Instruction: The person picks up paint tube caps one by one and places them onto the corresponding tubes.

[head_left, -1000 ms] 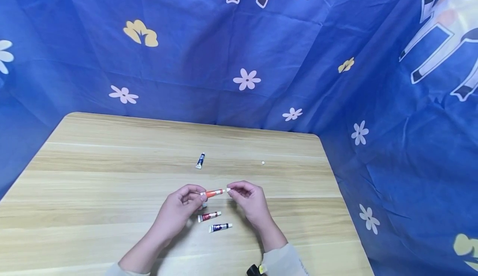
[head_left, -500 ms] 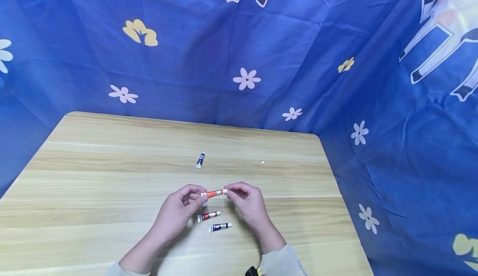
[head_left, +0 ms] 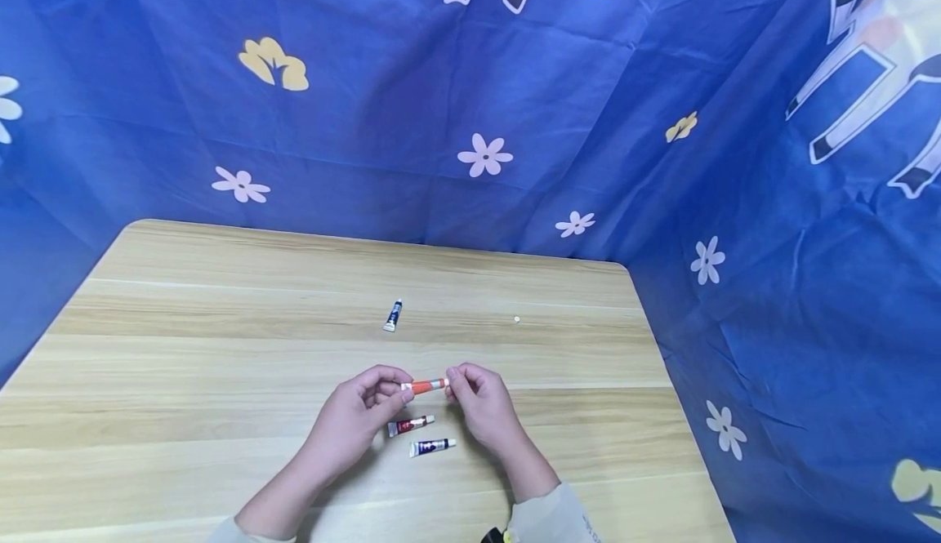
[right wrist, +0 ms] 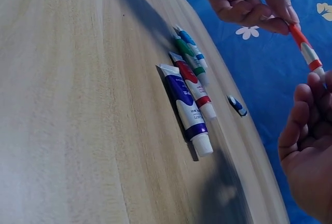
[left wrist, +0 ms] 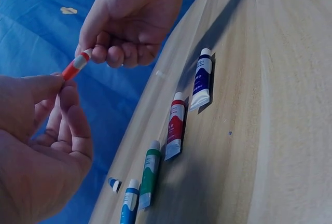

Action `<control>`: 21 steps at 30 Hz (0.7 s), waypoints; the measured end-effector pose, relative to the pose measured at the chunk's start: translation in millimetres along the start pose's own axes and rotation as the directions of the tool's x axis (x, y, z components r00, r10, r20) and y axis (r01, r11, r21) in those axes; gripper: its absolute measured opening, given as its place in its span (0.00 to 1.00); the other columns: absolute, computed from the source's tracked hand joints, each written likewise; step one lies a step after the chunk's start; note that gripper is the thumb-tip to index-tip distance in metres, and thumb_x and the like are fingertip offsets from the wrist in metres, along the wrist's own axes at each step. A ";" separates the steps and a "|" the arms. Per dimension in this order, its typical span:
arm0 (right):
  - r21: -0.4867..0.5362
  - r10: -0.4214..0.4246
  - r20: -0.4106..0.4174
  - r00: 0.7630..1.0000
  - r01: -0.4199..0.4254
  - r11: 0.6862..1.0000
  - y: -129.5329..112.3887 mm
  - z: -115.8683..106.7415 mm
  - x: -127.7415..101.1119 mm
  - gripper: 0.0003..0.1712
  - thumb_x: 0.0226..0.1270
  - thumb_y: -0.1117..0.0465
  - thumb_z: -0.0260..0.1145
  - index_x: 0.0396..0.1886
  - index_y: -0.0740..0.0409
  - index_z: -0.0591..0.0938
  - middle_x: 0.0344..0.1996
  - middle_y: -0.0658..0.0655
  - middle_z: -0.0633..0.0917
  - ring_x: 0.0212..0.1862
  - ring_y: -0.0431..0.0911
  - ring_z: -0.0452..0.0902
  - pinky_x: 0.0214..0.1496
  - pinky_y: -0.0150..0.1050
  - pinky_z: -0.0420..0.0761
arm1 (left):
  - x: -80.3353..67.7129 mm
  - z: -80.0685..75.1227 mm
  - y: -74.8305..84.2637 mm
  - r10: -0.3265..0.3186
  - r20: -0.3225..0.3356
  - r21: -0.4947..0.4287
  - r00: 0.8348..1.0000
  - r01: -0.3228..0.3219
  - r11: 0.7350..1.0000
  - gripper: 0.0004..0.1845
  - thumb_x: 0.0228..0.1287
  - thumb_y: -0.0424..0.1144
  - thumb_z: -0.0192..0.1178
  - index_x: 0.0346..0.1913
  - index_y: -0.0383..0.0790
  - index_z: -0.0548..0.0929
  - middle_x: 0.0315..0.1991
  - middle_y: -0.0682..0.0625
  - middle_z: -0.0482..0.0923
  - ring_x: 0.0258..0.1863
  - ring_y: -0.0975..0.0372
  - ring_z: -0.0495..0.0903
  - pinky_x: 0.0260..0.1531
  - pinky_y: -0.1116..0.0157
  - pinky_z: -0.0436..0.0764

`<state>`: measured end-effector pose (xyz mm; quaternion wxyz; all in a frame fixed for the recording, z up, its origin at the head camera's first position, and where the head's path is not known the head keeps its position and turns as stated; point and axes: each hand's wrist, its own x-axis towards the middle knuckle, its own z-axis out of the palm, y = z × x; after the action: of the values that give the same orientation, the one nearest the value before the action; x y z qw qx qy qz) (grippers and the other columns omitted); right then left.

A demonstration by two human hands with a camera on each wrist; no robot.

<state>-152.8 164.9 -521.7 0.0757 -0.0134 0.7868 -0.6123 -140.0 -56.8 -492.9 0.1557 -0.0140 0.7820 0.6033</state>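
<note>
Head view shows us our left hand [head_left: 355,415] pinching the tail of a small orange-and-white paint tube [head_left: 424,384], fingers curled, while our right hand [head_left: 479,402] pinches its cap end. We hold it just above the light wooden table [head_left: 184,347], over the red tube [head_left: 410,425] and dark blue tube [head_left: 432,446].

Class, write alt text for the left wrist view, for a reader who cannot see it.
Two hands hold a small orange tube in the air between them, the left hand pinching one end and the right hand the other. Below, dark blue, red, green and light blue tubes lie side by side on a wooden table.
</note>
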 end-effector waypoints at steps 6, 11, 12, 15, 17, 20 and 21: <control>-0.020 0.020 0.028 0.999 -0.019 1.000 0.7 -1.0 -1.5 0.30 0.89 0.51 0.55 0.31 0.71 0.82 0.28 0.73 0.83 0.31 0.49 0.79 0.42 0.32 0.80 | 0.2 0.2 -1.6 0.016 0.009 0.003 1.000 -0.016 1.000 0.14 0.71 0.43 0.73 0.55 0.46 0.87 0.44 0.45 0.88 0.36 0.61 0.83 0.36 0.69 0.79; 0.020 0.001 0.089 0.996 -0.003 1.000 -2.1 -6.8 -0.4 0.26 0.92 0.51 0.48 0.45 0.66 0.82 0.35 0.69 0.85 0.36 0.43 0.79 0.46 0.33 0.83 | 0.8 -0.9 -3.3 0.027 0.012 0.010 1.000 -0.027 1.000 0.14 0.72 0.45 0.72 0.56 0.47 0.87 0.44 0.46 0.90 0.37 0.60 0.85 0.38 0.69 0.80; 0.034 -0.006 0.096 0.995 0.003 0.999 -2.8 -8.2 -0.4 0.22 0.91 0.52 0.50 0.48 0.65 0.82 0.37 0.69 0.86 0.37 0.42 0.80 0.48 0.33 0.84 | 1.0 -1.4 -3.6 0.027 0.011 0.009 1.000 -0.028 1.000 0.14 0.73 0.45 0.72 0.56 0.47 0.88 0.44 0.46 0.90 0.37 0.60 0.86 0.39 0.69 0.80; 0.072 -0.044 0.106 0.993 0.036 0.997 -4.7 -12.2 -1.3 0.14 0.86 0.58 0.59 0.57 0.65 0.81 0.42 0.67 0.85 0.42 0.43 0.82 0.50 0.35 0.86 | 1.0 -2.6 -4.3 0.021 0.008 -0.004 1.000 -0.021 1.000 0.15 0.73 0.46 0.72 0.57 0.46 0.87 0.44 0.46 0.91 0.38 0.60 0.87 0.42 0.69 0.81; 0.085 -0.074 0.095 0.993 0.066 0.994 -5.0 -13.9 -2.0 0.15 0.81 0.62 0.64 0.60 0.65 0.80 0.45 0.65 0.85 0.45 0.42 0.83 0.52 0.34 0.86 | 1.1 -3.3 -4.7 0.008 0.007 -0.025 1.000 -0.008 1.000 0.16 0.72 0.46 0.72 0.58 0.44 0.87 0.45 0.46 0.90 0.39 0.60 0.87 0.42 0.68 0.83; 0.083 -0.127 0.073 0.989 0.121 0.989 -4.8 -15.1 -2.8 0.17 0.75 0.66 0.70 0.59 0.65 0.81 0.48 0.64 0.85 0.47 0.40 0.82 0.54 0.31 0.85 | 1.2 -4.1 -5.2 -0.018 0.009 -0.058 1.000 0.018 0.998 0.17 0.72 0.45 0.72 0.59 0.42 0.87 0.46 0.45 0.89 0.39 0.61 0.86 0.42 0.68 0.85; 0.078 -0.142 0.065 0.988 0.137 0.988 -4.6 -15.1 -3.1 0.17 0.73 0.66 0.71 0.58 0.65 0.82 0.48 0.64 0.86 0.47 0.38 0.82 0.55 0.31 0.86 | 1.4 -4.3 -5.1 -0.026 0.011 -0.066 1.000 0.026 0.997 0.17 0.72 0.44 0.72 0.59 0.42 0.87 0.46 0.45 0.89 0.39 0.61 0.87 0.43 0.68 0.86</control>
<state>-152.0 178.7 -513.3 0.0608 -0.0870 0.7580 -0.6436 -141.2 -62.1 -497.2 0.1669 -0.0261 0.7607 0.6267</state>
